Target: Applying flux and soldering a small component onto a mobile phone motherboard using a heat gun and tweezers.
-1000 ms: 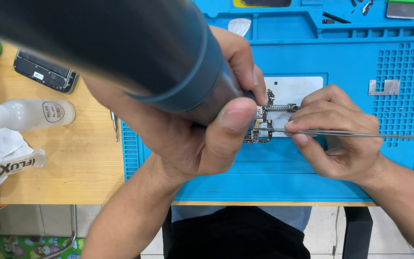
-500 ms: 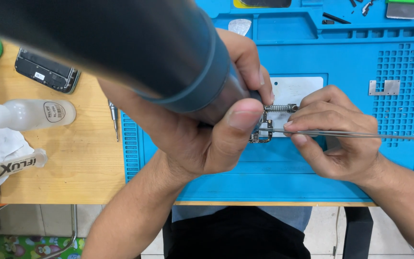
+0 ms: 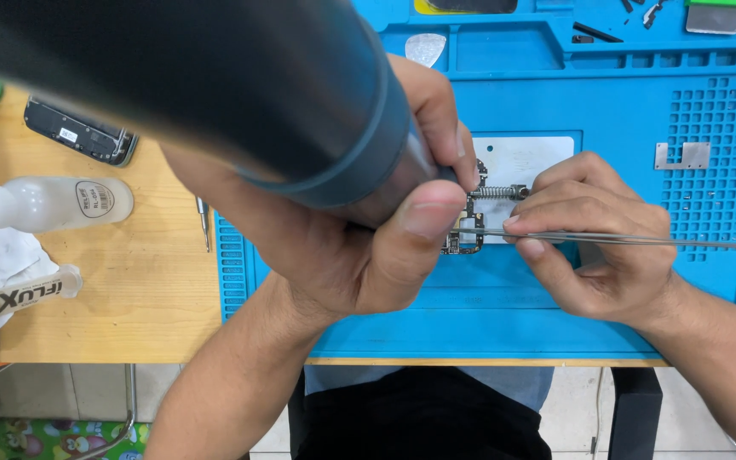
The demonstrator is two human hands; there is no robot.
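Steel tweezers [image 3: 623, 240] in right hand [image 3: 594, 243] touch circuit board [image 3: 462, 243].

Single head view, steep downward, close over blue mat [image 3: 555, 324].

I see two bare forearms coming up from the bottom edge, neither covered by a sleeve as far as the frame reaches. My left hand [image 3: 334, 247] wears no glove, ring or watch; its thumbnail is cut short and shows pale and clean. My right hand [image 3: 606, 243] is bare as well, with short trimmed nails on the fingers [image 3: 547, 209] and nothing on the wrist. Below the table edge I make out a grey-blue cloth shirt hem [image 3: 504, 383] across my waist, and under it plain black fabric trousers [image 3: 423, 422] covering my lap.
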